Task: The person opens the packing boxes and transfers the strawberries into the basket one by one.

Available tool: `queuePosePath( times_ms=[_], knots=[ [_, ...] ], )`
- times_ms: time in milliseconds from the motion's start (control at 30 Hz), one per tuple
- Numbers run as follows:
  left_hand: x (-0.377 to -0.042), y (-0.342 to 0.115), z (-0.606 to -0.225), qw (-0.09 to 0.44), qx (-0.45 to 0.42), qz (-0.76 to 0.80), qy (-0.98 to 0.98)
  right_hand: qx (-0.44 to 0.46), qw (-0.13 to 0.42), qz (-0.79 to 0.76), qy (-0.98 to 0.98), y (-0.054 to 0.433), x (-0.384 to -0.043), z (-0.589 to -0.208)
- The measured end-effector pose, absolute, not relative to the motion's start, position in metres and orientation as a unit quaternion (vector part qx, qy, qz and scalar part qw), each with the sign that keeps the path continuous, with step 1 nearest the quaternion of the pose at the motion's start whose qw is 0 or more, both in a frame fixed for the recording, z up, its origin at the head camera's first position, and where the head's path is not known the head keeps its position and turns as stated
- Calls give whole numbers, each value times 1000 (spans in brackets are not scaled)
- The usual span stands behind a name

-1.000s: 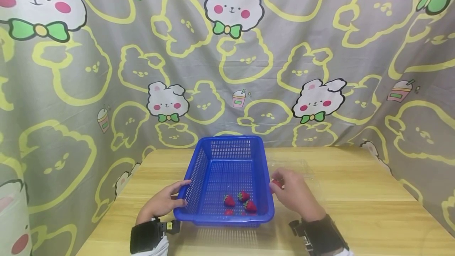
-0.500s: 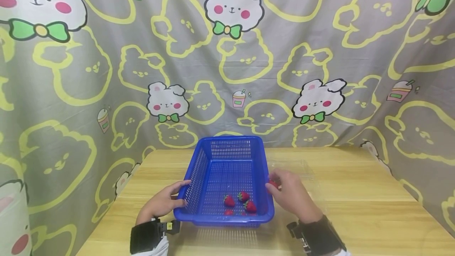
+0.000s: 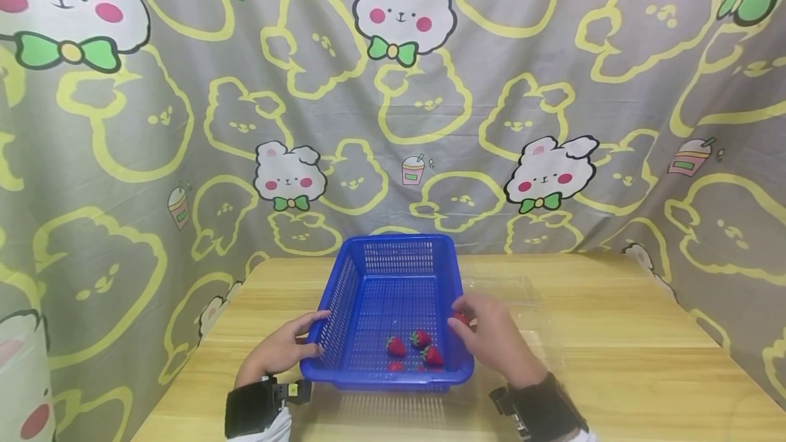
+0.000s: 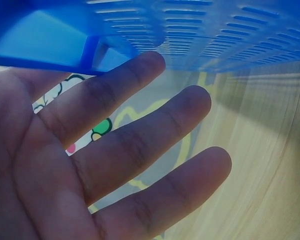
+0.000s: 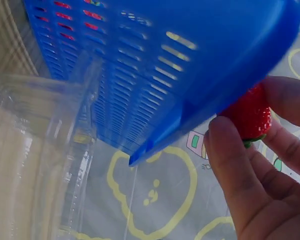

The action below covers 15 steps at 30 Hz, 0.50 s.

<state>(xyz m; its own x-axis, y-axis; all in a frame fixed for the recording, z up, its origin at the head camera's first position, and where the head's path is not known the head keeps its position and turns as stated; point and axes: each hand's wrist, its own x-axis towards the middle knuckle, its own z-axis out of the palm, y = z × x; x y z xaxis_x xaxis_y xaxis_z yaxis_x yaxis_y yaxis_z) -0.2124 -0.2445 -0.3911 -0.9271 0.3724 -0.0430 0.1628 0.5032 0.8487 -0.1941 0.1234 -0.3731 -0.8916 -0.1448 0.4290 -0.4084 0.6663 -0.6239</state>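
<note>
Backdrop: grey cloth (image 3: 552,74) printed with white rabbits and yellow outlines, hanging behind and at both sides of the table
Table: light wooden top (image 3: 645,360), carrying everything else
Basket: blue slotted plastic basket (image 3: 393,271) standing upright at the middle of the table, long side running away from the person
Clear box: transparent plastic container (image 3: 528,305) just to the right of the basket, hard to make out against the wood
Left hand: left hand (image 3: 284,350) lies against the basket's left wall near the front corner, fingers straight and spread, holding nothing
Right hand: right hand (image 3: 491,340) is over the basket's right rim, thumb and fingers pinching a held strawberry (image 5: 250,114)
Loose fruit: strawberries (image 3: 414,350) lie together on the basket floor near the front wall
</note>
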Motion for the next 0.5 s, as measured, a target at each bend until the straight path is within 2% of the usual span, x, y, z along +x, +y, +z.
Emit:
queuePosePath(
  times_ms=[500],
  knots=[
    [-212,-244,-391,102,155,468,864,186,218,351,-891,115,-196,-385]
  ],
)
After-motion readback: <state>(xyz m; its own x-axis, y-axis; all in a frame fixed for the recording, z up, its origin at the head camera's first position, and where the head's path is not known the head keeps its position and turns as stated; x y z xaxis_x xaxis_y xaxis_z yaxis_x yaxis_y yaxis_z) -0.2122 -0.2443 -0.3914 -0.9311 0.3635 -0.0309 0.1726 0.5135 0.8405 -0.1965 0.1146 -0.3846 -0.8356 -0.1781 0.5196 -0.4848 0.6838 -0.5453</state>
